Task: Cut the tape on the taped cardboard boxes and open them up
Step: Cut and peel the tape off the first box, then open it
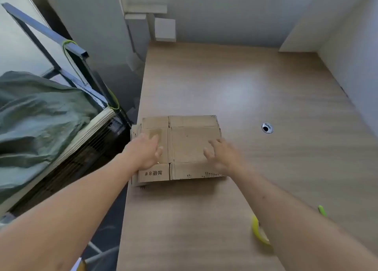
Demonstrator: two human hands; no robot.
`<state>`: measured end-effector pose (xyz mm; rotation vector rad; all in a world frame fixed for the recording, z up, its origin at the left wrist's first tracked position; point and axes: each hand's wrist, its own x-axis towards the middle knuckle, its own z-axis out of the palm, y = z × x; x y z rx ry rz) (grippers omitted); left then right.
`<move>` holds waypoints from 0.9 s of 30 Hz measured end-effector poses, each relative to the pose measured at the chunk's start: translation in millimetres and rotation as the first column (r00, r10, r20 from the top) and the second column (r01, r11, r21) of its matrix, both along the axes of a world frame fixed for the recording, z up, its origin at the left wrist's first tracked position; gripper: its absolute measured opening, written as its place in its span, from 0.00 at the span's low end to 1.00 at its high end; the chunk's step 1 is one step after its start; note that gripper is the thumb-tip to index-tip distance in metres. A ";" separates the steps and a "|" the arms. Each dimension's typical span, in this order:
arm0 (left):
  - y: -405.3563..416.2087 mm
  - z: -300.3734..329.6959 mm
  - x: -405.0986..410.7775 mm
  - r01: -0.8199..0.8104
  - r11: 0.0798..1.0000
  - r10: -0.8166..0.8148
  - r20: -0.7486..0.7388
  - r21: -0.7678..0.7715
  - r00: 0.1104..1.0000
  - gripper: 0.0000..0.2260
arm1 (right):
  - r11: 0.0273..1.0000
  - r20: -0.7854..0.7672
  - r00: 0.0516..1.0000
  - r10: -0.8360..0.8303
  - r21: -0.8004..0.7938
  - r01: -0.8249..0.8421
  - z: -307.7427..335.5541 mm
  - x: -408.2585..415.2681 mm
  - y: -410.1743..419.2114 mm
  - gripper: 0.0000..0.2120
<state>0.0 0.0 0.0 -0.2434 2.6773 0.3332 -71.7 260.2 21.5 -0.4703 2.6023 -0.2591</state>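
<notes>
A flattened brown cardboard box (192,139) lies on the wooden desk (235,82) at its left edge, on top of other flat cardboard pieces that stick out on the left. My left hand (146,151) rests on the left part of the cardboard with its fingers spread. My right hand (222,155) rests on the right part, fingers loosely spread. Neither hand holds anything. A yellow-green cutter (258,230) lies on the desk near my right forearm, partly hidden by it.
A round cable hole (267,127) sits in the desk to the right of the cardboard. White walls close off the back and right. To the left of the desk stands a dark metal bed frame (67,51) with a green cover (38,115).
</notes>
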 end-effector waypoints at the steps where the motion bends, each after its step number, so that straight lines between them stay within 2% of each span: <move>1: -1.7 -9.3 -3.2 -0.025 1.000 0.025 0.026 0.001 0.999 0.23 | 1.000 0.020 1.000 -0.022 0.004 0.022 -9.3 -5.4 -1.4 0.25; 6: -5.6 -50.2 -6.4 -0.147 0.989 0.150 0.117 -0.029 0.982 0.23 | 0.982 0.154 0.971 -0.180 -0.033 0.188 -58.0 -25.1 0.7 0.21; 10: -1.9 -58.9 -6.9 -0.238 0.971 0.237 0.021 0.017 0.971 0.24 | 0.936 0.108 0.949 -0.296 -0.168 0.310 -72.1 -27.6 -2.1 0.19; 15: 0.9 -49.3 -9.8 -0.363 0.915 0.386 -0.124 0.176 0.914 0.24 | 0.868 0.068 0.905 -0.421 -0.261 0.423 -72.3 -18.7 -12.3 0.20; 19: -2.3 -34.9 -9.1 -0.378 0.881 0.439 -0.193 0.287 0.878 0.24 | 0.763 0.068 0.829 -0.556 -0.353 0.541 -60.6 -8.8 -11.4 0.24; 22: -3.2 -16.7 -13.1 -0.415 0.823 0.514 -0.199 0.387 0.834 0.26 | 0.634 0.171 0.763 -0.623 -0.460 0.622 -46.4 -6.5 -4.6 0.33; 25: -1.4 -0.2 -15.9 -0.348 0.767 0.507 -0.177 0.539 0.844 0.32 | 0.538 0.279 0.740 -0.612 -0.540 0.648 -34.1 -2.5 4.5 0.43; 27: -0.6 8.9 -14.8 -0.318 0.716 0.472 -0.095 0.621 0.877 0.46 | 0.510 0.304 0.744 -0.595 -0.572 0.642 -30.3 1.3 12.7 0.40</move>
